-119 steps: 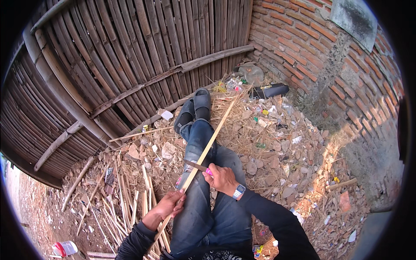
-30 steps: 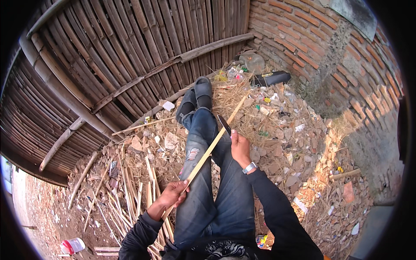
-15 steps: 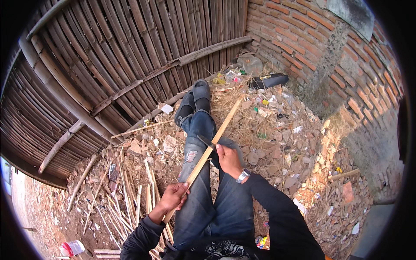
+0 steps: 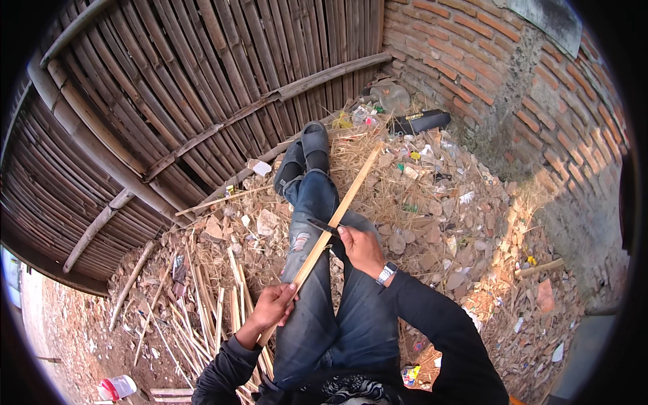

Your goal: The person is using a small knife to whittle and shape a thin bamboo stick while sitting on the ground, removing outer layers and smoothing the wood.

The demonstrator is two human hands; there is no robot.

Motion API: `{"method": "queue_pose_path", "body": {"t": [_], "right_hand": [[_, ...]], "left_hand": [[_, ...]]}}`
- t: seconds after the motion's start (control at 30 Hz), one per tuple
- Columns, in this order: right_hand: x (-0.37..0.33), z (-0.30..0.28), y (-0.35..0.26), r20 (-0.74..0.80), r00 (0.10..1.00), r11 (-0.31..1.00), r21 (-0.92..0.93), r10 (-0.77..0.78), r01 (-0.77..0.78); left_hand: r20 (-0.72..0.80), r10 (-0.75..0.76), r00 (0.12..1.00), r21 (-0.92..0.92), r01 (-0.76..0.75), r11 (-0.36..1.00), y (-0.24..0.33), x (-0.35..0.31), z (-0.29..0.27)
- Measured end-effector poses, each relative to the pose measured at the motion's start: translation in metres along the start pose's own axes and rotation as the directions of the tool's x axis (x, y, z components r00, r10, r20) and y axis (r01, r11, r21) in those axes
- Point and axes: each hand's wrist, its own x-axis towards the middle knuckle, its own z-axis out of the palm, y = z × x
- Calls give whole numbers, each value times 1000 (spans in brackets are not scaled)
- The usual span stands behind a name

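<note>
A long pale bamboo strip (image 4: 354,187) runs slantwise over my legs, its far end pointing up and right. My left hand (image 4: 273,306) is closed around its near part, by my left thigh. In my right hand (image 4: 362,250), closed too, is a knife (image 4: 322,226) whose dark blade crosses the strip around its middle. The thumb lies along the strip's right side. Most of the knife's handle is hidden by the fingers. My jeans (image 4: 307,331) are under both hands, with the legs crossed at the ankles.
Several split bamboo strips (image 4: 219,317) lie on the ground to the left. A bamboo wall (image 4: 223,74) rises at the far left, a brick wall (image 4: 459,61) at the right. Rubble and litter (image 4: 432,223) cover the ground. A black case-like object (image 4: 420,122) lies beyond my feet.
The knife blade lies slightly flatter across the strip, its tip a little lower. Both hands keep their grip in nearly the same places; the whole view has shifted slightly.
</note>
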Motion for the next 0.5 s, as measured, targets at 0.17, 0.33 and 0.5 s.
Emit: {"method": "queue_pose_path", "body": {"t": [0.17,0.33,0.5], "right_hand": [[33,-16,54,-115,978,984,-31,171,-176],[-1,2,20,90,996,998,-51,-23,28],[24,2,50,-107,973,978,-1,206,-207]], "left_hand": [[-36,15,999,90,-12,996,8,2,12],[-75,10,997,106,-2,994,6,-3,10],[-60,45,997,143,-36,989,3,0,13]]}}
